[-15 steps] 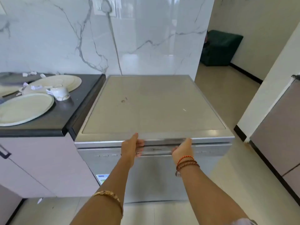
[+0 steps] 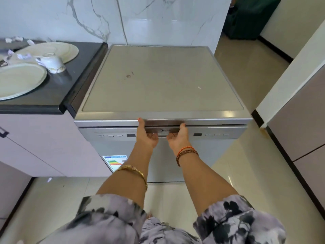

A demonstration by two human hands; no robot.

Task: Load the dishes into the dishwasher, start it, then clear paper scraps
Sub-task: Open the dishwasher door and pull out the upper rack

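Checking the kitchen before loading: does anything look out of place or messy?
Yes. A cup lies tipped on the counter between two plates, paper scraps beside it. A brown stain marks the dishwasher top.

white marble wall [image 2: 149, 20], glossy cream floor tiles [image 2: 246, 173], dark countertop [image 2: 52, 95], green seat [image 2: 249, 18] beyond

Brushed, satin-grey metal dishwasher [image 2: 161, 80]; matt black counter [image 2: 58, 88]; glossy marble-look wall [image 2: 149, 20]; shiny cream floor tiles [image 2: 242, 173].
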